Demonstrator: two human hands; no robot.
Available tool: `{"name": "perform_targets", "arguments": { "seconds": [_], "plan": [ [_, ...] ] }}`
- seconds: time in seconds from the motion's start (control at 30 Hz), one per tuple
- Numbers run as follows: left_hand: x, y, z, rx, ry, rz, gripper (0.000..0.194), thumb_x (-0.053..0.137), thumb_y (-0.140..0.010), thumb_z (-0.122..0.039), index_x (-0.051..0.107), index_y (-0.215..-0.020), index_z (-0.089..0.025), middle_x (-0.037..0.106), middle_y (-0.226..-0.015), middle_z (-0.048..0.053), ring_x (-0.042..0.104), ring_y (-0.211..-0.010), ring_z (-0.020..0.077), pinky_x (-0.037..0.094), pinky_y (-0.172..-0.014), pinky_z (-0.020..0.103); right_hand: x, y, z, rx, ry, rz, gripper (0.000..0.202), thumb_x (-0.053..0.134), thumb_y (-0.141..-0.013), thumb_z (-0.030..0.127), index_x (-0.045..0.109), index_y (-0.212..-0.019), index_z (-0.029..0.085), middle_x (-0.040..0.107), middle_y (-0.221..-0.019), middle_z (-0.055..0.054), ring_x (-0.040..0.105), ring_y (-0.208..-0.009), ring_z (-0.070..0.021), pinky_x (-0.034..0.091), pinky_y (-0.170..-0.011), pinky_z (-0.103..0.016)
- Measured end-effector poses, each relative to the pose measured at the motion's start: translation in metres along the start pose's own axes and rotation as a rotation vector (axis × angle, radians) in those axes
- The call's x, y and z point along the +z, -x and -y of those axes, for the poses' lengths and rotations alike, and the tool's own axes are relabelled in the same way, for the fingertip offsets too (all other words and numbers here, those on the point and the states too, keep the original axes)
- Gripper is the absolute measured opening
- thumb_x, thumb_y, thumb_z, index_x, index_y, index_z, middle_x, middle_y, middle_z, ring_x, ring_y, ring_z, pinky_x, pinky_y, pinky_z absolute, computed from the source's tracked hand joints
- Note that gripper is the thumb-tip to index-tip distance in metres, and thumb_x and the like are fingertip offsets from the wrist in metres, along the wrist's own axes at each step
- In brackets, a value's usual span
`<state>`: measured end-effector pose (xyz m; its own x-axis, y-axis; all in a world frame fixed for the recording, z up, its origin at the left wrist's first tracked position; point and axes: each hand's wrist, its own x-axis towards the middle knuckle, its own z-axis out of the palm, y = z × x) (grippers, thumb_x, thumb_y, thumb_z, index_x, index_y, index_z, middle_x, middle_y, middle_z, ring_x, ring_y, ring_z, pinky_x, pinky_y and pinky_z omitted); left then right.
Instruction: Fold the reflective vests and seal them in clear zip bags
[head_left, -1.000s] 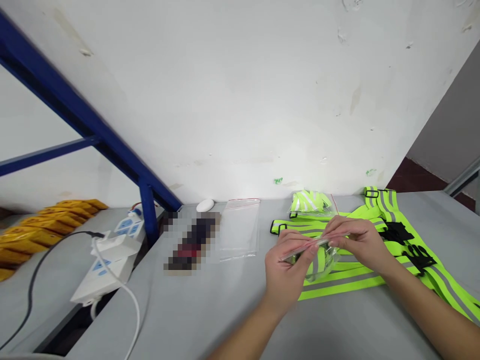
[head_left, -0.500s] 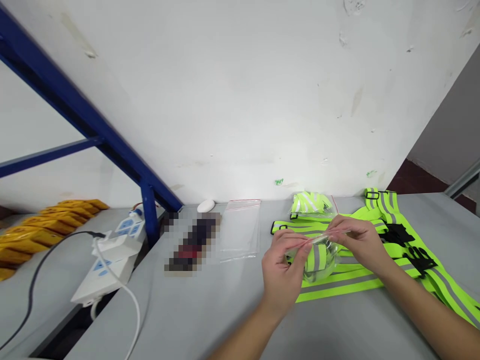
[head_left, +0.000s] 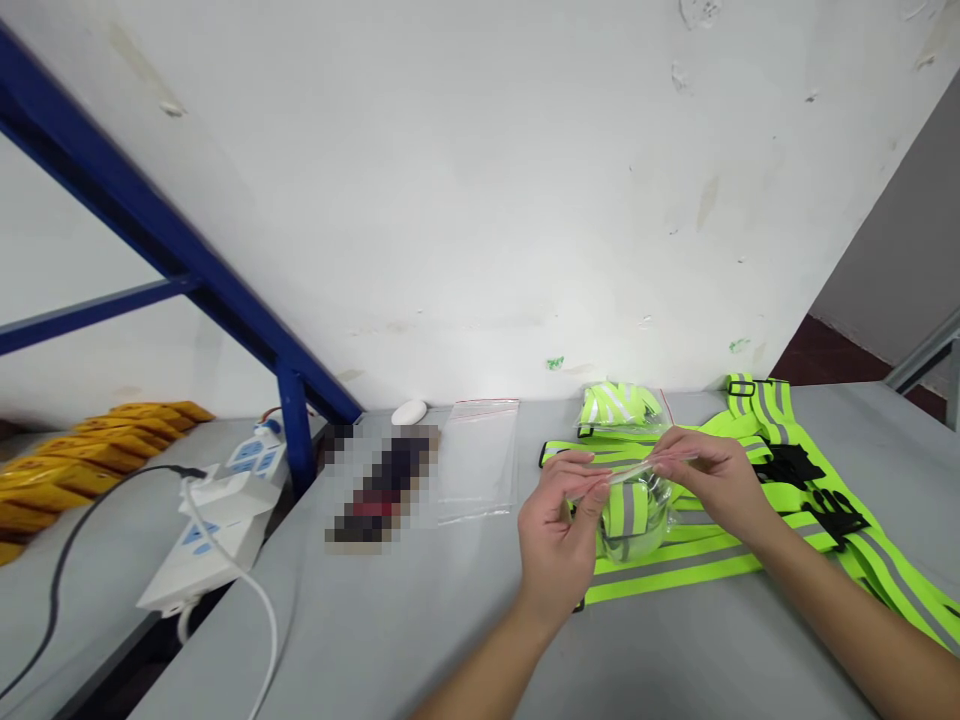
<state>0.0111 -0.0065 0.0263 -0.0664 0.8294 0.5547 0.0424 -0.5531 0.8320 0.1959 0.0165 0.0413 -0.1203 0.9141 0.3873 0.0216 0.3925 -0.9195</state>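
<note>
Both my hands pinch the top edge of a clear zip-lock bag (head_left: 651, 545). Inside it lies a rolled yellow-green reflective strap (head_left: 624, 512) with a grey stripe. My left hand (head_left: 561, 525) grips the left end of the bag's mouth between thumb and fingers. At the right end, my right hand (head_left: 712, 475) pinches the same edge. Under and behind the bag spread loose reflective straps (head_left: 675, 580) with black buckles and black clips. Another filled bag (head_left: 621, 405) of rolled strap lies against the wall.
Flat clear bags (head_left: 480, 460) lie left of my hands, beside a blurred-out object (head_left: 386, 490) and a white oval thing (head_left: 409, 412). Further left are a blue metal frame (head_left: 296, 425), white power strips (head_left: 217, 540) with cables, and yellow packets (head_left: 90, 460).
My hands stay on the bag's top edge, and my left hand has shifted slightly left. The bag's edge looks a little straighter. The whole view has moved slightly.
</note>
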Motion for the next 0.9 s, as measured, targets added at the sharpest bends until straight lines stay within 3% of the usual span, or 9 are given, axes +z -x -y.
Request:
{"name": "perform_targets", "arguments": {
  "seconds": [0.17,0.33,0.47,0.57,0.67,0.9],
  "plan": [
    [-0.005,-0.005,0.001,-0.013,-0.002,0.05,0.01,0.064,-0.085,-0.025,0.073,-0.085,-0.022,0.074,-0.086,0.005,0.058,-0.103,0.0232,0.048,-0.091,0.042,-0.005,-0.002,0.001,0.026,-0.014,0.044,0.004,0.075,-0.075,0.028,0.076,-0.074,0.024,0.07,-0.073,-0.004,0.062,-0.069,-0.0171,0.05,-0.06,-0.029],
    [-0.005,-0.005,-0.001,-0.015,0.004,0.114,0.024,0.054,-0.091,-0.032,0.074,-0.098,-0.021,0.074,-0.1,0.008,0.06,-0.102,0.0232,0.048,-0.091,0.043,-0.005,-0.001,0.009,0.026,0.064,0.146,0.01,0.074,-0.077,0.03,0.075,-0.084,0.023,0.071,-0.081,-0.005,0.064,-0.075,-0.0184,0.052,-0.066,-0.031],
    [-0.003,-0.001,-0.003,-0.025,-0.025,0.181,0.027,0.05,-0.093,-0.032,0.075,-0.091,-0.022,0.075,-0.095,0.006,0.061,-0.102,0.0237,0.047,-0.093,0.044,-0.005,0.001,0.018,-0.065,0.174,0.197,0.007,0.074,-0.077,0.029,0.076,-0.082,0.025,0.071,-0.082,-0.006,0.064,-0.077,-0.0187,0.052,-0.071,-0.033],
    [-0.001,0.001,-0.004,-0.029,-0.087,0.158,0.031,0.047,-0.094,-0.033,0.073,-0.081,-0.023,0.075,-0.084,0.004,0.066,-0.088,0.0211,0.04,-0.101,0.047,-0.007,0.002,0.023,-0.135,0.261,0.228,0.004,0.073,-0.078,0.029,0.077,-0.078,0.027,0.07,-0.076,-0.004,0.064,-0.077,-0.0192,0.052,-0.072,-0.034],
    [0.0,0.001,-0.003,-0.03,-0.093,0.138,0.034,0.044,-0.095,-0.036,0.072,-0.083,-0.022,0.075,-0.088,0.004,0.068,-0.088,0.0211,0.033,-0.107,0.05,-0.011,0.0,0.023,-0.176,0.315,0.208,0.005,0.074,-0.078,0.031,0.078,-0.077,0.028,0.071,-0.073,-0.004,0.065,-0.08,-0.0209,0.052,-0.076,-0.036],
    [-0.005,-0.002,-0.002,-0.099,0.036,0.129,0.036,0.043,-0.095,-0.037,0.073,-0.093,-0.018,0.074,-0.102,0.009,0.066,-0.1,0.0236,0.051,-0.091,0.042,-0.03,0.009,0.025,0.011,0.391,0.313,0.017,0.062,-0.087,0.033,0.078,-0.09,0.027,0.075,-0.093,-0.006,0.069,-0.091,-0.0224,0.057,-0.077,-0.032]
  ]
}}
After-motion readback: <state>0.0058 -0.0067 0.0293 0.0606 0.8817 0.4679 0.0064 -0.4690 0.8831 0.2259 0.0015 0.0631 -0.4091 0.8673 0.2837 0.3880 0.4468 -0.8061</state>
